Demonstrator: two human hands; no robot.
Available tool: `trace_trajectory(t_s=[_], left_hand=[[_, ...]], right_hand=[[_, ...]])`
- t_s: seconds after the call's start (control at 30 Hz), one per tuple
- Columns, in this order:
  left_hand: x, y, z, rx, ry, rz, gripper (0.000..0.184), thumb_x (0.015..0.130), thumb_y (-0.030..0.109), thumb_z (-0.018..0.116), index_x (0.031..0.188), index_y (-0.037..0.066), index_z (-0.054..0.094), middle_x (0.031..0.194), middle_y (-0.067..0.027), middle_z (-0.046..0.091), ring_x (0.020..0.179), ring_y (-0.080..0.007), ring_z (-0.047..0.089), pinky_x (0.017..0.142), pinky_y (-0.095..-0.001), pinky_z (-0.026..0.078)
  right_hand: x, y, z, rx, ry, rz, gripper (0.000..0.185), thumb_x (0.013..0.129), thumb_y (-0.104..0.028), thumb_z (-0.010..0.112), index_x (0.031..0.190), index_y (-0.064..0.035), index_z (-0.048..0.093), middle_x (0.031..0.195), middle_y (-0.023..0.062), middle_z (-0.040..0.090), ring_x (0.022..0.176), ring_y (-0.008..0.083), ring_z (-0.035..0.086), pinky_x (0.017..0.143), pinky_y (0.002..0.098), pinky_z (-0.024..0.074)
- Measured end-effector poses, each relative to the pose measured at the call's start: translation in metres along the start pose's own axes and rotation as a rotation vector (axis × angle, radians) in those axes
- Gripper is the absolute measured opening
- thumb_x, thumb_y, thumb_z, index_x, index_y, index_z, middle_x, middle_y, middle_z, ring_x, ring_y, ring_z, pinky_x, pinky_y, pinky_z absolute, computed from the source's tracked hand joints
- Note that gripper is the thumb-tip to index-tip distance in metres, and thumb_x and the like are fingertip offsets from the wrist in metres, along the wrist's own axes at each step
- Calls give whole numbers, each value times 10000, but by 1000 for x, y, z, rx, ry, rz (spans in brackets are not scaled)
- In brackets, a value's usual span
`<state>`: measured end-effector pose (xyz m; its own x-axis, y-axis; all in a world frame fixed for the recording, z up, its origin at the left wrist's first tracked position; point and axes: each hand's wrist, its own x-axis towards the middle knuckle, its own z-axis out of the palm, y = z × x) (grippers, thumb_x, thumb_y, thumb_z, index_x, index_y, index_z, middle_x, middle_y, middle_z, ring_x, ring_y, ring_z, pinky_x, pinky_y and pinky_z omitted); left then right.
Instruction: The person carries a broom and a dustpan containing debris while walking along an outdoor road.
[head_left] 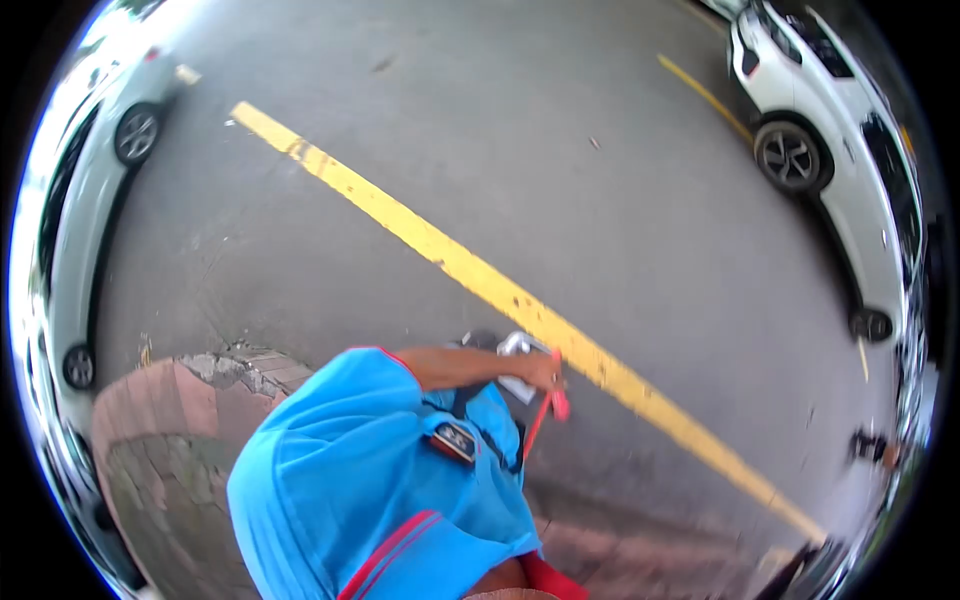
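Observation:
My left arm reaches from a blue sleeve across to the right. At its end my left hand (543,371) is closed around or against a thin red stick (537,428) with a pinkish-red piece (560,403) at its top; blur hides the exact grip and the tool's kind. Just beyond the hand is a shiny silver object (520,345), with a pale flat piece (518,389) below it. A small dark device (453,442) is fixed to the front of my blue shirt (340,480). My right hand does not show.
A yellow painted line (450,257) runs diagonally over the grey pavement (620,230). White cars stand at the left (95,215) and right (835,120). Broken reddish paving (165,410) forms a raised edge at lower left. A dark figure (868,446) is far right.

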<state>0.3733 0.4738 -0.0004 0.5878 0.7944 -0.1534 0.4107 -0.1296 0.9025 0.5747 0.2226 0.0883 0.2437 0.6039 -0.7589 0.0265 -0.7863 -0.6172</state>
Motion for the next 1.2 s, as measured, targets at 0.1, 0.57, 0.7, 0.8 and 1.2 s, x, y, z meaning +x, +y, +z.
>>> trace_trajectory(t_s=[0.1, 0.57, 0.7, 0.8, 1.2], left_hand=[[-5, 12, -11, -112, 70, 204, 331, 808, 292, 564, 653, 8, 634, 635, -188, 607, 565, -276, 594, 563, -402, 465], [7, 33, -34, -41, -265, -27, 284, 812, 212, 489, 646, 21, 616, 589, -75, 611, 580, -172, 567, 614, -348, 462], [9, 37, -36, -42, -274, -62, 314, 841, 272, 510, 717, 16, 642, 614, -113, 613, 613, -229, 574, 647, -364, 460], [8, 36, -36, -38, -253, -18, 341, 853, 314, 529, 785, 7, 661, 651, -159, 613, 654, -291, 584, 685, -384, 461], [1, 13, -42, -76, -132, 33, 399, 886, 284, 534, 627, -11, 599, 519, -75, 528, 518, -138, 455, 543, -346, 407]], right_hand=[[-66, 22, 7, 62, 84, 67, 538, 768, -46, 550, 1301, -38, 479, 638, 56, 566, 433, 119, 495, 376, 244, 390], [31, 17, 3, 322, 331, 156, 552, 774, 10, 524, 1318, -40, 438, 571, 27, 497, 382, 116, 444, 343, 256, 359], [32, 41, 15, 253, 292, 153, 531, 788, -29, 538, 1312, -41, 447, 551, 30, 493, 380, 126, 451, 337, 268, 363], [19, 90, 34, -70, 236, 37, 556, 798, -57, 581, 1332, -23, 429, 665, 87, 605, 490, 130, 545, 422, 280, 437], [-68, 14, 38, 333, 174, 200, 551, 766, -4, 524, 1313, -27, 465, 630, 56, 575, 417, 104, 490, 349, 235, 359]])
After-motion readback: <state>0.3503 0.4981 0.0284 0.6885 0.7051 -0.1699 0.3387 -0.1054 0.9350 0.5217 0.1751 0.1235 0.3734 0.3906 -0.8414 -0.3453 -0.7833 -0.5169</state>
